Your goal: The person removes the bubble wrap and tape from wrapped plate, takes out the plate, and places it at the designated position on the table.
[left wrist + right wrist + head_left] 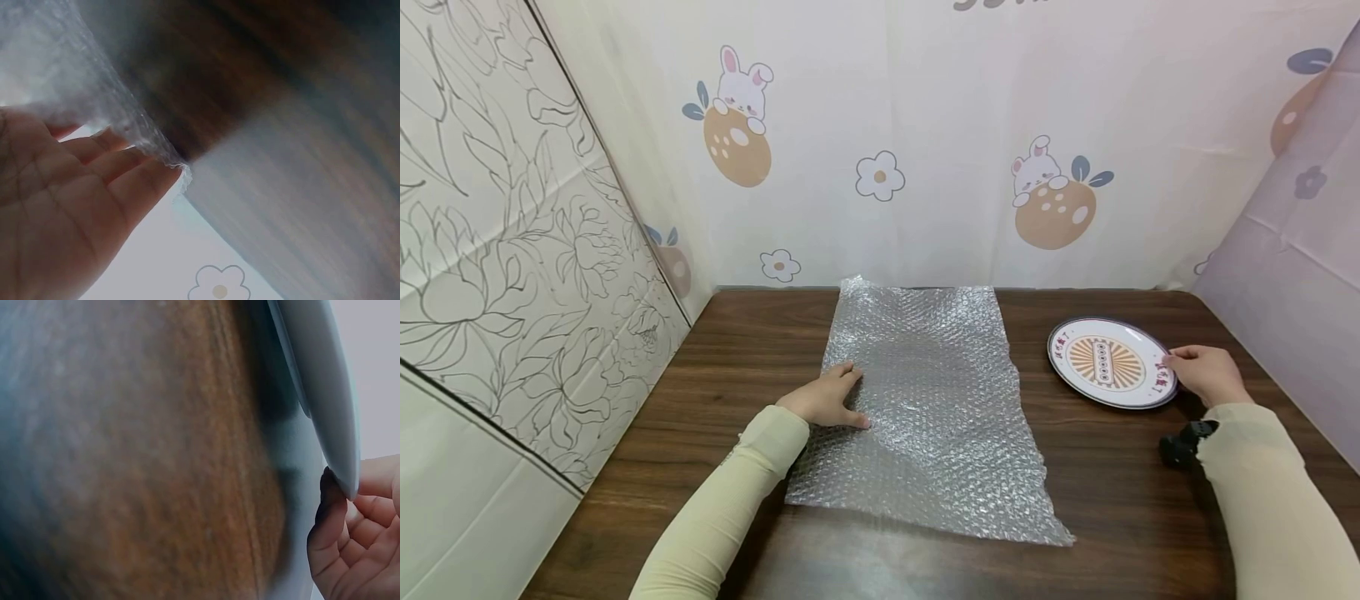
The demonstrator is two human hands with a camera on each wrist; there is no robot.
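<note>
A sheet of clear bubble wrap (925, 400) lies spread over the middle of the table, reaching its back edge. My left hand (827, 398) rests on the sheet's left edge with fingers extended. In the left wrist view the fingers (134, 181) meet the edge of the bubble wrap (94, 87). To the right is a round white plate (1112, 364) with a dark rim, an orange sunburst and red lettering. My right hand (1210, 375) pinches its right rim between thumb and fingers. In the right wrist view the plate (328, 394) is seen edge-on, apparently raised off the tabletop.
The dark wooden table (715, 400) backs onto a pale curtain (820, 217) printed with rabbits and flowers. A panel with line-drawn flowers (512, 250) stands along the left. A small black device (1186, 443) sits at the right wrist.
</note>
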